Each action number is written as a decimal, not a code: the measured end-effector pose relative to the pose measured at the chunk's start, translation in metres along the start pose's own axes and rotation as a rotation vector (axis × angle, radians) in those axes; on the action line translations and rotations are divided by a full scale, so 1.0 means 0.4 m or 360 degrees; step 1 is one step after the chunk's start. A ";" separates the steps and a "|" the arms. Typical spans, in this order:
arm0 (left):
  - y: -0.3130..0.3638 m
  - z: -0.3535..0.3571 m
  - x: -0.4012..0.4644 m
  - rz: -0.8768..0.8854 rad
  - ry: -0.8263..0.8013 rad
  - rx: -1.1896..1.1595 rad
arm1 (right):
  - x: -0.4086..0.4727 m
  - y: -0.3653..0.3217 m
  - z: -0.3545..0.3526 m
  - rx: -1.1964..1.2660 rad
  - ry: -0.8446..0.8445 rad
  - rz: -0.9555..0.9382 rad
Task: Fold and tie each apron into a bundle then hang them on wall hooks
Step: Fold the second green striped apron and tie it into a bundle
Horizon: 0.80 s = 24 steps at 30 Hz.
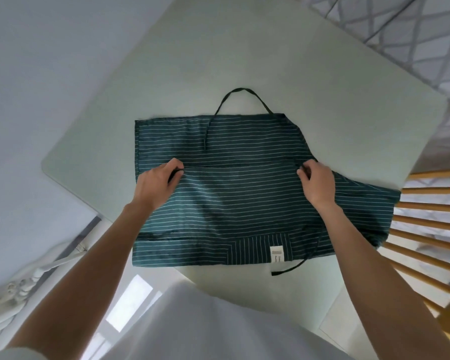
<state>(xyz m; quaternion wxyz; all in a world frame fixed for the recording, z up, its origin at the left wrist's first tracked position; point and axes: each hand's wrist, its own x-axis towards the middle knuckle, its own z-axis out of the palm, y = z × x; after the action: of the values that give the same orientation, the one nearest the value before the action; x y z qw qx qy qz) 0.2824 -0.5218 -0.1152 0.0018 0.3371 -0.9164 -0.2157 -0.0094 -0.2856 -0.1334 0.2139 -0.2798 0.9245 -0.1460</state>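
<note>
On the pale tabletop point(244, 61) lies the striped apron point(231, 203), spread flat with its long axis running left to right across the person's front, its near edge just short of the table's near edge and its right end hanging off the side toward the wooden chair point(426, 229). A fold edge crosses the cloth from hand to hand, about midway between far and near. The left hand point(159, 183) pinches that edge at its left end, fingers curled onto the dark hem; the right hand point(316, 183) pinches it at the right end in the same way. Both grips are closed on the fabric, and each hand is equally near its own end, so the coming fold looks like a two-handed one, carried either away toward the neck loop point(242, 100) or back toward the body; which way cannot be told.

The neck loop lies beyond the far edge, arching on the bare table, with one strap end trailing back over the cloth. A loose tie strap point(296, 263) runs off the near right corner onto the table. A white label point(276, 254) sits on the pocket panel at the near edge.

No containers are in view, and no wall hooks.
</note>
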 end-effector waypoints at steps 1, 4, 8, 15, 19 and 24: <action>0.000 -0.014 0.007 0.0034 0.0109 -0.0004 | 0.002 -0.021 -0.018 0.0189 0.0037 0.0014; -0.007 -0.073 0.065 0.0146 0.0479 0.0070 | 0.043 -0.089 -0.090 0.0581 0.0139 0.0074; -0.014 -0.109 0.199 0.0088 0.0390 0.0262 | 0.153 -0.153 -0.125 0.0357 0.0134 -0.0040; -0.065 -0.022 0.298 -0.0227 -0.0159 0.0245 | 0.275 -0.178 -0.070 -0.0056 -0.0069 -0.0146; -0.071 -0.007 0.309 -0.0162 -0.0058 0.0295 | 0.270 -0.147 -0.037 -0.0102 -0.0016 -0.0159; -0.074 -0.005 0.339 -0.0050 -0.0083 0.0413 | 0.272 -0.152 -0.026 0.0091 0.0124 -0.0120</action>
<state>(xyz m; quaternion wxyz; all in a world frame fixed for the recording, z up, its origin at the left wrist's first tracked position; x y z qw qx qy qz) 0.1961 -0.6268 -0.1443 -0.0690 0.3429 -0.9310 -0.1041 -0.0686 -0.3959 -0.1346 0.1801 -0.3024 0.9163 -0.1910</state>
